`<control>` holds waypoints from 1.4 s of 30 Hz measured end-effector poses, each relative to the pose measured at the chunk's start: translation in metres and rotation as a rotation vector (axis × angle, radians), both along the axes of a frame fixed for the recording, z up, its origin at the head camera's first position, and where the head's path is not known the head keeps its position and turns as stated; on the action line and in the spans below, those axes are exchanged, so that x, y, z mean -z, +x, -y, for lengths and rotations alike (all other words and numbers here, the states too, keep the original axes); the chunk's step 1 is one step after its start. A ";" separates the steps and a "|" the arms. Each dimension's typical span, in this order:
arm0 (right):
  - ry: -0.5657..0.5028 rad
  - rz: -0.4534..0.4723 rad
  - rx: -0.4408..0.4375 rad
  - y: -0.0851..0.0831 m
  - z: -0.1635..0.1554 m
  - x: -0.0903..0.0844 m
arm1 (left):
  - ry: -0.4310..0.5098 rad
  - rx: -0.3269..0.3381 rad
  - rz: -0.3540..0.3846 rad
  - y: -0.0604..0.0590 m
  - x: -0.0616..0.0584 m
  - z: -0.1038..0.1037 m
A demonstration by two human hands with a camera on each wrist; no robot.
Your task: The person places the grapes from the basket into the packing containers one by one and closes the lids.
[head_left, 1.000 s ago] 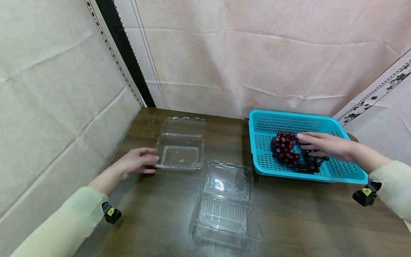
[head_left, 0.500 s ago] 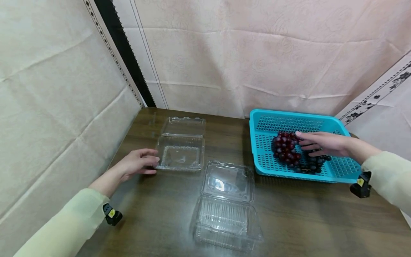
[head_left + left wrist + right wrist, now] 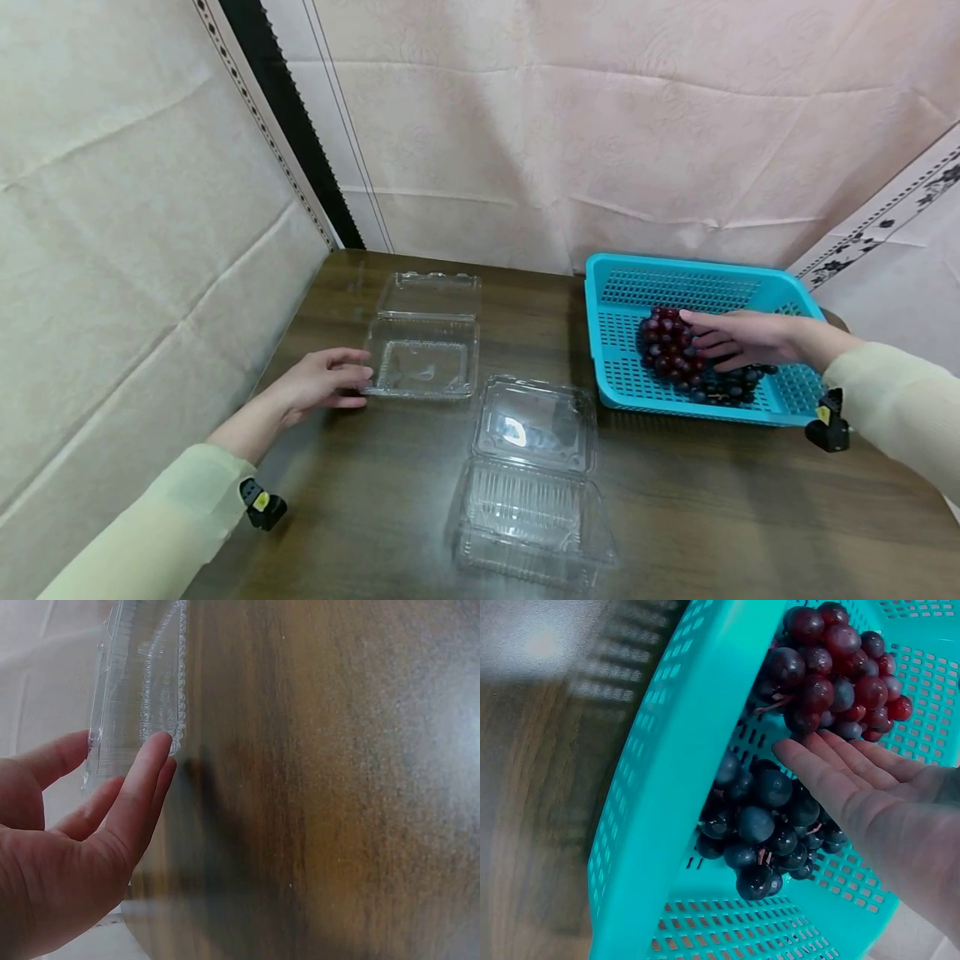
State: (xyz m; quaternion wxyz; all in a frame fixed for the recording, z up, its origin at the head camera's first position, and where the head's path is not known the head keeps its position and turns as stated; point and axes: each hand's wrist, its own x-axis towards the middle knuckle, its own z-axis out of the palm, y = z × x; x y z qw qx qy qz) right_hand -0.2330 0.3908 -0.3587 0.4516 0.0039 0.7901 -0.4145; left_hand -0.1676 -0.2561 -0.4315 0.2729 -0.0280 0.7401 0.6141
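My right hand (image 3: 742,336) reaches into the turquoise basket (image 3: 697,266) with its fingers fairly straight. In the right wrist view those fingers lie between a bunch of red grapes (image 3: 844,671) and a bunch of black grapes (image 3: 761,825). The fingertips are at the red bunch's lower side, and no grape is gripped. My left hand (image 3: 326,383) is at the near left corner of an opened clear plastic clamshell box (image 3: 423,367). Its thumb and loosely extended fingers (image 3: 139,787) come up to either side of that corner, touching or nearly touching it.
A second opened clamshell box (image 3: 525,500) lies nearer on the brown wooden table (image 3: 360,517), between my arms. Pale patterned cloth (image 3: 465,150) hangs behind the table and along its left side. Black wrist cameras (image 3: 262,504) are strapped over both sleeves.
My right hand has shifted slightly left within the basket, toward the red grapes, with its fingers dipping a little lower. The left hand has stayed at the box corner.
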 end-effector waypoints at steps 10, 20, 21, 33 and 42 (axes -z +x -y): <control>0.062 0.023 -0.014 -0.004 0.006 0.008 | 0.009 0.001 0.004 0.000 -0.001 0.000; 0.203 0.010 -0.047 -0.010 0.025 0.010 | 0.007 0.006 0.010 0.002 0.001 0.002; 0.218 0.009 -0.043 -0.011 0.027 0.011 | 0.008 0.003 0.012 0.002 0.002 0.002; 0.301 -0.006 -0.033 -0.010 0.038 0.017 | 0.014 -0.004 0.010 0.002 0.001 0.001; 0.370 -0.043 -0.055 -0.009 0.045 0.024 | 0.019 -0.005 0.018 0.003 0.002 0.002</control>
